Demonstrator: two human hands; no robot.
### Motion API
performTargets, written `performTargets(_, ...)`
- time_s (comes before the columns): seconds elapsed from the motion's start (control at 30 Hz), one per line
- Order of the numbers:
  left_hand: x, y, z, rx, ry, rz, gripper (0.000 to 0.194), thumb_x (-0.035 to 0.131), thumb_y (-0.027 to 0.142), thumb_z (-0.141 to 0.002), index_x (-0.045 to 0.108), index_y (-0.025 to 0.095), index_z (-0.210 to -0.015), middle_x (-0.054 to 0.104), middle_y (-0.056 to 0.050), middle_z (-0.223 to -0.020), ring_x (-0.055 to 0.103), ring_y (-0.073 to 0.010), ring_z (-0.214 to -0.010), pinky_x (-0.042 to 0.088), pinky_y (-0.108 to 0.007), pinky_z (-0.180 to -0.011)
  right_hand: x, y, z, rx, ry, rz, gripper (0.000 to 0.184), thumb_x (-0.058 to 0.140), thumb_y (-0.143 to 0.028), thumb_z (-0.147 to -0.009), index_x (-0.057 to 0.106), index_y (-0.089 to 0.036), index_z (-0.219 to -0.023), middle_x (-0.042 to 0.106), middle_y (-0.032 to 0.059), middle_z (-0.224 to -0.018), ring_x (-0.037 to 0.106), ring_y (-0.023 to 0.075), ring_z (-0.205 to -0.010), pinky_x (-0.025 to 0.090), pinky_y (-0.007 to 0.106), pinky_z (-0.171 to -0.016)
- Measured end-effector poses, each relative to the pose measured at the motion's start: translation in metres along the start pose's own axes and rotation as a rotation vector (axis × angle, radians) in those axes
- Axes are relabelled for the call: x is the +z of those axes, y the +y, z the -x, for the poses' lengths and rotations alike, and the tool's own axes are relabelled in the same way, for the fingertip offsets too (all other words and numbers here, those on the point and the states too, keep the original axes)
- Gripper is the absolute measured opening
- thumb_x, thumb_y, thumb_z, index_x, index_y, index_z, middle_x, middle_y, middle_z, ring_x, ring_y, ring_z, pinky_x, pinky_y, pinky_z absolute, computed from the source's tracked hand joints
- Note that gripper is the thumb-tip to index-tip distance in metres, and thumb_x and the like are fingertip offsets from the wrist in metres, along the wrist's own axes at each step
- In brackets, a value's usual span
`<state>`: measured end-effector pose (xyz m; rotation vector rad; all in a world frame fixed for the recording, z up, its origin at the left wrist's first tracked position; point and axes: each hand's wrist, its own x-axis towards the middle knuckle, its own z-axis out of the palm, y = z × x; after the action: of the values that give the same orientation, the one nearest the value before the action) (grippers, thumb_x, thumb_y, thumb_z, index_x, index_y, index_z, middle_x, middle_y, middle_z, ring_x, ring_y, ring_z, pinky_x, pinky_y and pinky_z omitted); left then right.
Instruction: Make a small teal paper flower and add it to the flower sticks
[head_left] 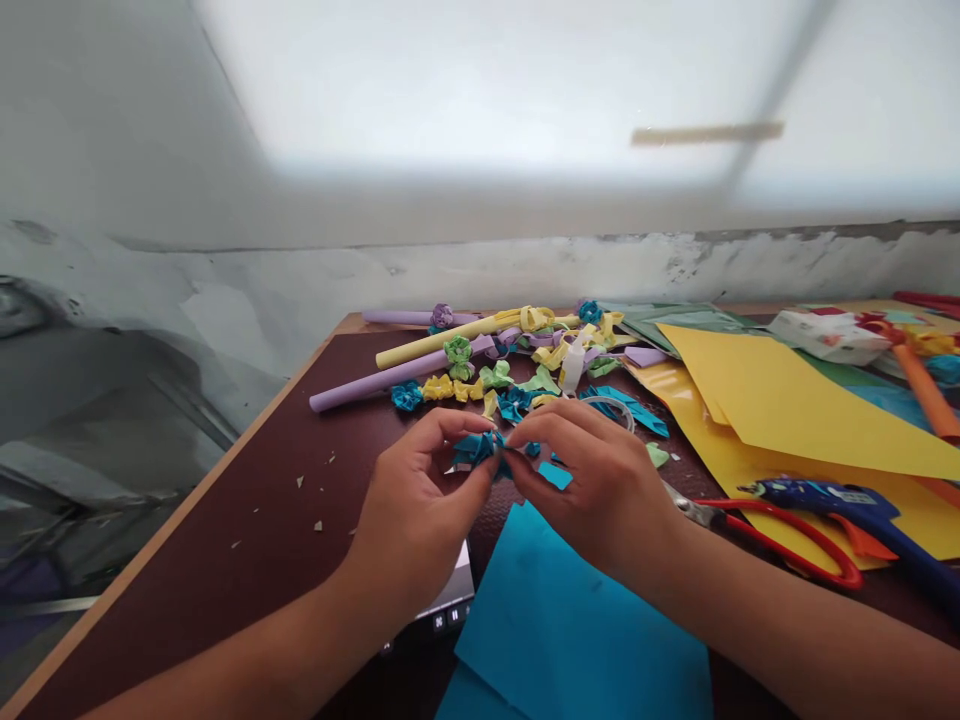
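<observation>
Between my two hands is a small crumpled blue paper piece (474, 448). My left hand (420, 500) pinches it between thumb and fingertips. From the other side, my right hand (592, 480) grips its edge with thumb and forefinger. Blue paper sheets (585, 620) lie on the table below the right hand. Just beyond the hands are crumpled paper bits, among them a blue ball (407, 396), yellow pieces (442, 388) and a green ball (458, 356). A small white glue bottle (572, 366) stands among them.
Rolled purple (390, 376) and yellow (435, 342) paper tubes lie at the back. Red-handled scissors (802, 530), a blue glue gun (847, 498) and yellow sheets (810, 420) are on the right. A lit phone screen (457, 585) is partly hidden by the left hand. The table's wooden edge (187, 490) runs along the left.
</observation>
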<state>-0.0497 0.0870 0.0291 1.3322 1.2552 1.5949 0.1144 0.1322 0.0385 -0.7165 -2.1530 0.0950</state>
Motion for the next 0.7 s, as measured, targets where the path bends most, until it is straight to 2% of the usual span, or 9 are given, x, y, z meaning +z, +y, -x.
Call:
performTargets(0.13, 0.0, 0.001, 0.002, 0.024, -0.012, -0.1, 0.013, 0.077, 0.017, -0.082, 0.072, 0.023, -0.092, 0.075, 0.0, -0.095, 0.071, -0.0163, -0.092, 0.057, -0.024, -0.079, 0.002, -0.002, -0.001, 0.028, -0.035, 0.05, 0.008, 0.064, -0.013, -0.092, 0.069, -0.018, -0.096, 0.072, 0.007, -0.093, 0.066, 0.0225, -0.088, 0.051, 0.035, -0.076)
performTargets(0.27, 0.0, 0.0, 0.0, -0.037, -0.007, -0.069, 0.015, 0.08, 0.021, -0.08, 0.07, 0.023, -0.092, 0.075, 0.0, -0.093, 0.07, -0.0175, -0.09, 0.057, -0.026, -0.078, 0.0, 0.0, -0.001, 0.011, -0.06, 0.111, 0.007, 0.062, -0.015, -0.094, 0.069, -0.017, -0.096, 0.072, 0.0079, -0.092, 0.065, 0.0243, -0.09, 0.051, 0.036, -0.076)
performTargets(0.37, 0.0, -0.001, -0.002, -0.102, -0.002, -0.032, 0.02, 0.082, 0.025, -0.078, 0.069, 0.022, -0.092, 0.074, -0.001, -0.09, 0.07, -0.0179, -0.087, 0.056, -0.025, -0.074, -0.001, 0.002, 0.0, -0.063, -0.081, 0.115, 0.01, 0.059, -0.015, -0.097, 0.068, -0.018, -0.099, 0.071, 0.0076, -0.092, 0.063, 0.0232, -0.088, 0.051, 0.036, -0.077)
performTargets(0.43, -0.001, -0.002, -0.002, -0.091, -0.013, -0.056, 0.019, 0.082, 0.026, -0.078, 0.069, 0.022, -0.092, 0.074, -0.001, -0.09, 0.07, -0.018, -0.088, 0.056, -0.026, -0.075, -0.002, 0.003, 0.0, -0.077, -0.103, 0.07, 0.013, 0.057, -0.014, -0.098, 0.07, -0.018, -0.1, 0.071, 0.008, -0.095, 0.063, 0.0228, -0.09, 0.052, 0.037, -0.081)
performTargets(0.5, -0.003, -0.003, -0.001, -0.047, -0.021, -0.099, 0.017, 0.08, 0.026, -0.081, 0.069, 0.023, -0.094, 0.074, -0.001, -0.093, 0.07, -0.0181, -0.091, 0.056, -0.026, -0.078, -0.002, 0.003, -0.002, 0.028, -0.102, -0.008, 0.011, 0.062, -0.015, -0.095, 0.072, -0.019, -0.1, 0.072, 0.0081, -0.098, 0.065, 0.0232, -0.093, 0.053, 0.038, -0.083)
performTargets(0.57, -0.004, -0.004, 0.002, 0.005, -0.022, -0.161, 0.013, 0.077, 0.025, -0.084, 0.07, 0.025, -0.096, 0.074, 0.0, -0.098, 0.07, -0.018, -0.094, 0.056, -0.026, -0.08, -0.002, 0.001, -0.005, 0.214, -0.107, -0.114, 0.009, 0.07, -0.019, -0.09, 0.074, -0.02, -0.097, 0.073, 0.0067, -0.099, 0.067, 0.0234, -0.093, 0.053, 0.037, -0.08)
performTargets(0.7, -0.007, -0.002, 0.007, 0.151, -0.037, -0.338, 0.009, 0.07, 0.023, -0.09, 0.07, 0.028, -0.099, 0.073, 0.001, -0.097, 0.07, -0.0174, -0.091, 0.056, -0.026, -0.079, -0.003, 0.0, -0.011, 0.587, -0.208, -0.423, 0.009, 0.073, -0.028, -0.086, 0.075, -0.021, -0.091, 0.075, 0.0038, -0.086, 0.07, 0.0207, -0.079, 0.053, 0.033, -0.069)
